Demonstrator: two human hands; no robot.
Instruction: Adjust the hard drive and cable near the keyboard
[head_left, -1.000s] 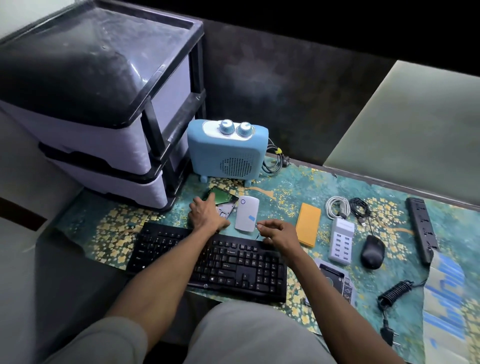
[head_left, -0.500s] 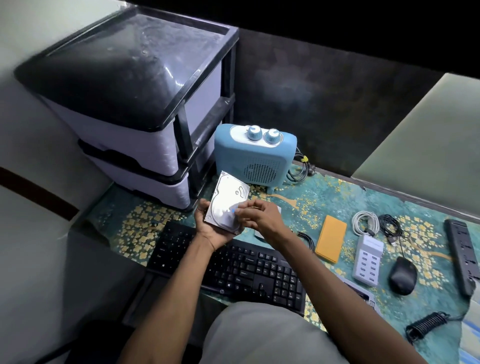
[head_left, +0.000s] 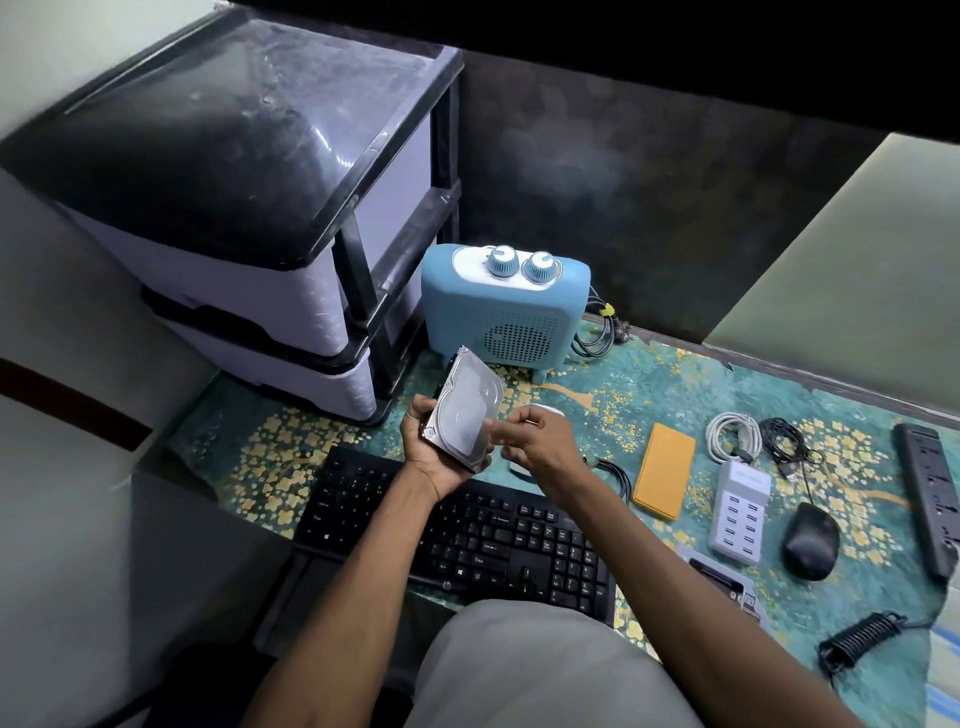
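Head camera shows a bare hard drive (head_left: 466, 410) held up above the far edge of the black keyboard (head_left: 457, 530), tilted so its silver metal lid faces the viewer. It looks like a rigid metal block, probably rather heavy for its size, with a smooth lid that may slip. I judge it fragile inside, so it is safer to take it by the two long side edges and not to press on the lid or on the circuit board at the back.

The left hand (head_left: 431, 452) cradles the drive from below, with the fingers curled around its left edge and the thumb at the near corner. The right hand (head_left: 535, 436) is just beside the drive on the right; its fingertips are pinched together at the right edge, but I cannot tell if they really grip it.

Farther away stands a blue plastic heater (head_left: 501, 312) with two ribbed knobs, and left of it a plastic drawer unit (head_left: 270, 208) with a dusty black top. To the right, on the green floral table cover (head_left: 649, 384), lie a flat orange case (head_left: 665, 470), a coiled white cable (head_left: 732, 434), a white multi-port charger (head_left: 740, 512), a matte black mouse (head_left: 810, 540) and a long black power strip (head_left: 930, 493).
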